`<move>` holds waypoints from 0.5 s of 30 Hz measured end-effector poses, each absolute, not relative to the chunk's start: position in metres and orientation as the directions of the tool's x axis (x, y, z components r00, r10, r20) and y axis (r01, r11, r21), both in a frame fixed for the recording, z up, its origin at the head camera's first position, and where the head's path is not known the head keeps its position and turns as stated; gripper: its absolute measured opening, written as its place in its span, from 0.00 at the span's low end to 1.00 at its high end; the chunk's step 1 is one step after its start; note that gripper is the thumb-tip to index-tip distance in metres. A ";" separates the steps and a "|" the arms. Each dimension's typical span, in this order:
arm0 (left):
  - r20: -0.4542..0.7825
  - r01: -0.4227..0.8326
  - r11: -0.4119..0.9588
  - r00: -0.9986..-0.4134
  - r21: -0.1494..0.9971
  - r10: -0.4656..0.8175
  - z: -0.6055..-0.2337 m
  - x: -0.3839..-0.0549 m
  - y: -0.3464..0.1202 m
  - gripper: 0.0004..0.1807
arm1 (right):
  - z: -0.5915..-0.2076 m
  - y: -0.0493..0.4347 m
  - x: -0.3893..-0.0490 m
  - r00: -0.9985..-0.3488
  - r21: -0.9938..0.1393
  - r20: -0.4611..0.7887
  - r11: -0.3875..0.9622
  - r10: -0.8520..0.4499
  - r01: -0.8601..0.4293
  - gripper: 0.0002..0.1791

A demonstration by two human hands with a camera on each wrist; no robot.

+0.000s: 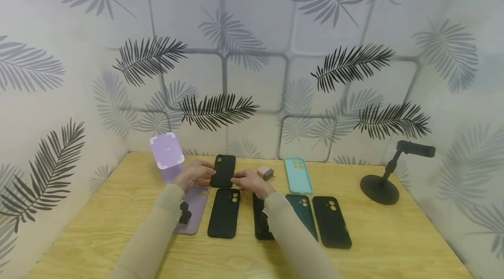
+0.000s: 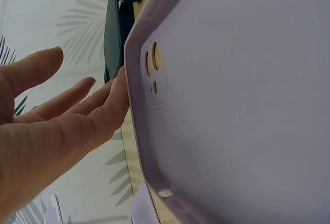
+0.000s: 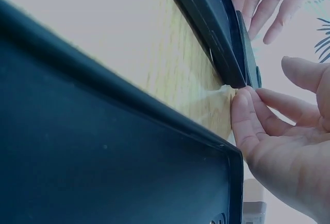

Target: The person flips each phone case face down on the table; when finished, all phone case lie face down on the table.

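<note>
In the head view, a black phone case point(image 1: 224, 170) lies at the back between my two hands. My left hand point(image 1: 195, 173) is at its left side with the fingers extended. On the other side, my right hand point(image 1: 252, 182) has its fingertips close to the lower right edge; the right wrist view cannot settle contact. Neither hand grips anything. Below the left wrist lies a lavender phone case point(image 1: 197, 209), large in the left wrist view. A second black phone case point(image 1: 223, 213) sits in the front row, and a dark case point(image 1: 261, 224) is partly hidden under my right forearm.
To the right lie a dark teal case point(image 1: 302, 213), another black case point(image 1: 332, 222) and a light blue case point(image 1: 298, 176). A pale plug adapter point(image 1: 265, 172) stands behind my right hand. A black stand point(image 1: 379, 189) is far right, a purple stand point(image 1: 167, 151) back left.
</note>
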State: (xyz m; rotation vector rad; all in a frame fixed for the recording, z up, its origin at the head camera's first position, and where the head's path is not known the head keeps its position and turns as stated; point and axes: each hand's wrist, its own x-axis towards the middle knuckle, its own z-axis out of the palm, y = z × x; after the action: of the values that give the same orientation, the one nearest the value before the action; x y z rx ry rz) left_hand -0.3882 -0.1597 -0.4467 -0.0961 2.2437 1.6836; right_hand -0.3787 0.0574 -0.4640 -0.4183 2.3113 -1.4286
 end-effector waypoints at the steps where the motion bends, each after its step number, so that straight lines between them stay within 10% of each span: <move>1: -0.298 -0.245 0.298 -0.944 0.922 0.145 -0.447 -0.388 -0.159 0.27 | -0.464 0.058 -0.378 -0.880 -0.900 -0.167 0.433 -0.444 -0.047 0.26; 15: -0.159 -0.093 0.239 -0.949 0.966 0.272 -0.445 -0.372 -0.180 0.28 | -0.463 0.063 -0.368 -0.907 -0.948 -0.059 0.307 -0.418 -0.080 0.20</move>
State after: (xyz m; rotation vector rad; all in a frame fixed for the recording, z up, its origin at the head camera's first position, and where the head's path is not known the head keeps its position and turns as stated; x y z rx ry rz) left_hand -0.3723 -0.1798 -0.4454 0.1670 2.2223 1.7652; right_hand -0.3685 0.0633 -0.4627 -0.4503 2.2839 -1.6316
